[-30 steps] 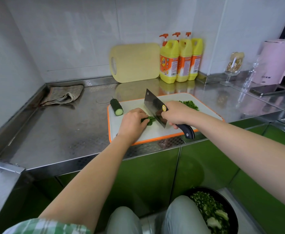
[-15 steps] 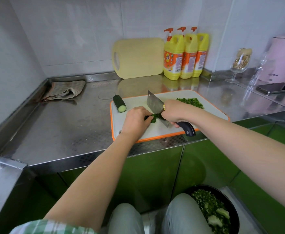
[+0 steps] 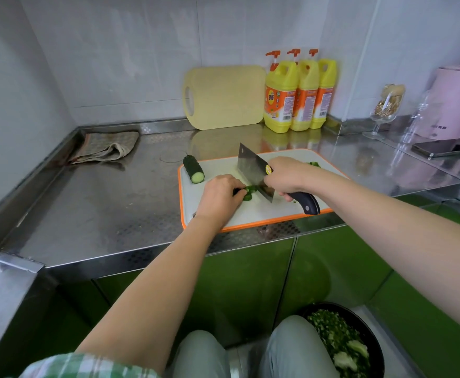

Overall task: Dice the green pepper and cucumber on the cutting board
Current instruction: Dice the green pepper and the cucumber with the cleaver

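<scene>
Green piece (image 3: 249,190) under the knife: short, dark-skinned, lying mid-board, near edge. Can't tell from here whether it's pepper or cucumber. A couple of cut bits lie just beside it.

Left hand (image 3: 219,195) pins it from the left, fingers curled down and bunched together on it. The fingertips are tucked under the knuckles (can't see how far back).

Cleaver (image 3: 253,170) is edge-down right against that piece, its blade flat nearly touching the left knuckles. Right hand (image 3: 286,174) is wrapped tight round the handle, choked up toward the blade.

Risks, as I judge them:
- The piece is short, so there's little room between the edge and the holding fingers. A fingertip creeping out past the knuckles would get nicked on the next chop.
- Wet, rounded skin could make the piece roll or squirt out sideways under pressure.
- The cutting board (image 3: 250,214) sits on a smooth steel counter (image 3: 100,208), close to the front lip. A hard chop might skate it.

Cucumber stub (image 3: 194,169) lies uncut at the board's far left corner, partly over the rim, where it could roll off onto the counter. A pile of diced greens (image 3: 314,164) sits at the far right, behind the right wrist, and a sweep of the arm would scatter it.

A black bowl (image 3: 340,339) of chopped greens sits down by the knees.
</scene>
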